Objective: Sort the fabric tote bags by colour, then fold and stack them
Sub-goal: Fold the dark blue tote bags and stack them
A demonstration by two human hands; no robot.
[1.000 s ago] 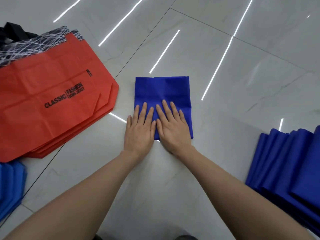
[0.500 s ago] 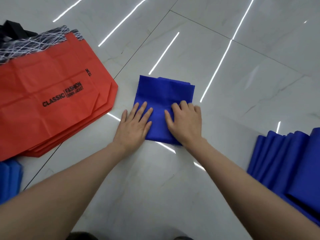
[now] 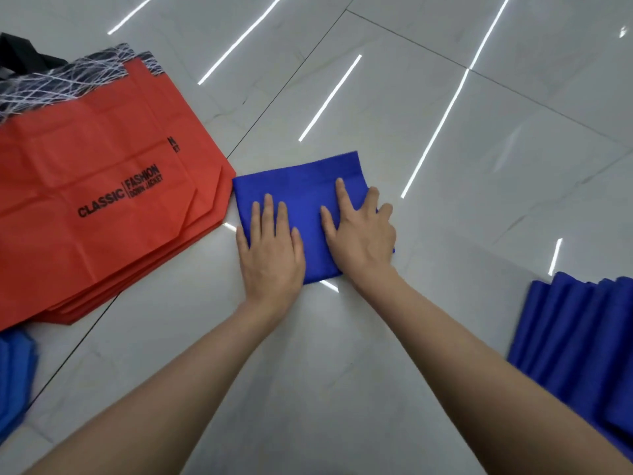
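A folded blue tote bag (image 3: 301,180) lies on the pale tiled floor in the middle of the head view, its left corner almost touching a stack of orange bags (image 3: 102,234) printed "CLASSIC FASHION". My left hand (image 3: 272,248) presses flat on the bag's near left part with straight fingers. On the bag's right part rests my right hand (image 3: 363,234), thumb and index finger on top, the outer fingers bent round its right edge. A pile of blue bags (image 3: 575,337) lies at the right edge.
More blue fabric (image 3: 13,371) shows at the lower left edge. Behind the orange stack lie a black-and-white patterned band and black fabric (image 3: 17,56). Bare floor tiles (image 3: 479,149) stretch beyond and to the right of the folded bag.
My hands spread apart on the folded blue bag and slid it left, turning it slightly, until it came beside the orange stack. My right fingers bent round its right edge.
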